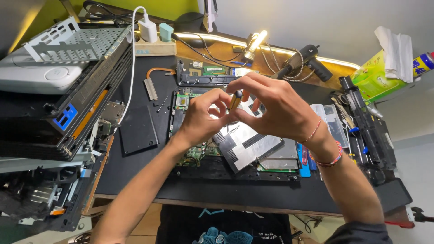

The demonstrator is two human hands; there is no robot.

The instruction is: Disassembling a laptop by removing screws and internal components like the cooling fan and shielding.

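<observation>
My left hand [202, 118] and my right hand [275, 106] meet above an opened laptop [235, 169] on a black mat. Between the fingertips of both hands is a small yellow-handled screwdriver [235, 100], held nearly upright. Below the hands lies the green motherboard [195, 153] and a tilted silver metal cover plate [246, 145]. The tool's tip is hidden behind my fingers.
Stacked laptop parts and a grey metal frame [68, 43] pile up at the left. A power strip with chargers [151, 43], a copper heat pipe [156, 74], a black panel [138, 129], a hot-air gun [303, 61], tools at the right [361, 131] and a spray can [422, 63] surround the mat.
</observation>
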